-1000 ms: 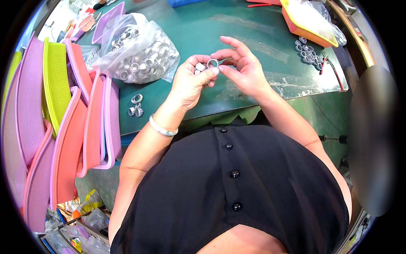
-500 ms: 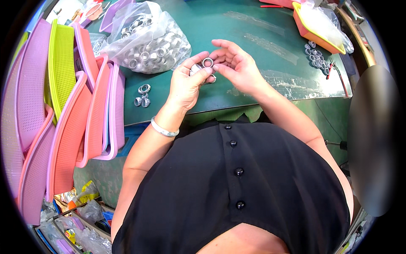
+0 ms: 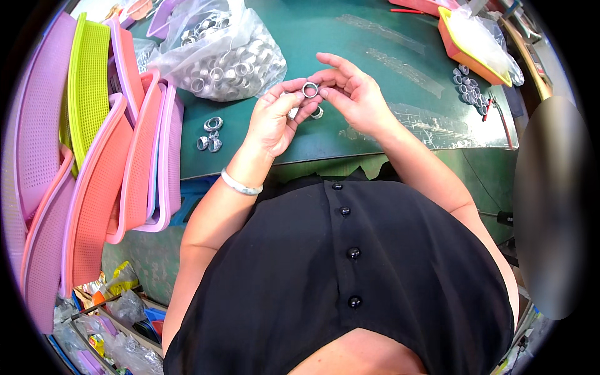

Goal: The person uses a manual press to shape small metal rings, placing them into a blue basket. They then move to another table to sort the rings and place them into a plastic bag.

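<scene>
Green worktable (image 3: 387, 56), wide, scuffed. Stack of pink, coral and lime plastic mesh trays (image 3: 94, 162) leaning at its left edge. Clear plastic bag of silver metal rings (image 3: 219, 53) near left hand. Left hand (image 3: 272, 119) and right hand (image 3: 350, 94) meet above the table, fingertips together pinching one small silver metal ring (image 3: 310, 89). Loose rings (image 3: 211, 133) lie just beside the bag.

The person wore a black, short-sleeved top (image 3: 350, 281) that left both forearms bare. A row of round, glossy black buttons (image 3: 354, 253) ran down its front placket. A pale, smooth bangle (image 3: 240, 185) circled the left wrist, while the left hand (image 3: 275, 122) and the right hand (image 3: 353, 97) were uncovered, without gloves.
</scene>
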Available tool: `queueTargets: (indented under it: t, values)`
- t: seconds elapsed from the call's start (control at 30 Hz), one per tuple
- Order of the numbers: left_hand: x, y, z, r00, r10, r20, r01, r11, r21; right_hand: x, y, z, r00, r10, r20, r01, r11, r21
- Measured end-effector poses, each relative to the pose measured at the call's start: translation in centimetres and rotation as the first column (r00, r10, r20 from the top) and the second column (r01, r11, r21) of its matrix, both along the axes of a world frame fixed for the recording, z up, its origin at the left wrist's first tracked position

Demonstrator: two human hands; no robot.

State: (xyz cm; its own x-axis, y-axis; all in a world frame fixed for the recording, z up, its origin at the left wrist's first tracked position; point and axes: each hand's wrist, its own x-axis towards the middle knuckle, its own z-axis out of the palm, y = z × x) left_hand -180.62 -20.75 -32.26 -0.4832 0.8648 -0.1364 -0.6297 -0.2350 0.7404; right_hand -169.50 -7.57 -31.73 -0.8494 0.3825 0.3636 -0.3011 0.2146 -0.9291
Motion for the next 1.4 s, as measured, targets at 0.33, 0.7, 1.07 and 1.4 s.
queueTargets:
  t: [0.33,0.7,1.07,1.4]
  values:
    - [-0.2,0.2,-0.4,0.998,-0.006,0.059,0.005,1.0,0.03,-0.2,-0.1,-0.2,0.999,-0.038,-0.009,0.039,0.991,0.129]
    - [-0.8,0.1,-1.4,0.991,-0.073,0.108,0.069,0.997,0.046,-0.3,-0.6,0.4,0.983,-0.185,0.001,0.169,0.9,0.401]
    - [-2.1,-1.5,-1.9,0.991,-0.007,0.135,0.002,1.0,0.031,0.9,0.0,-0.9,0.942,-0.133,0.307,-0.062,0.831,0.552]
    - [-1.8,-2.0,-2.0,0.989,-0.01,0.144,0.013,1.0,-0.018,1.0,0.5,-0.9,0.973,-0.021,0.229,-0.056,0.944,0.324]
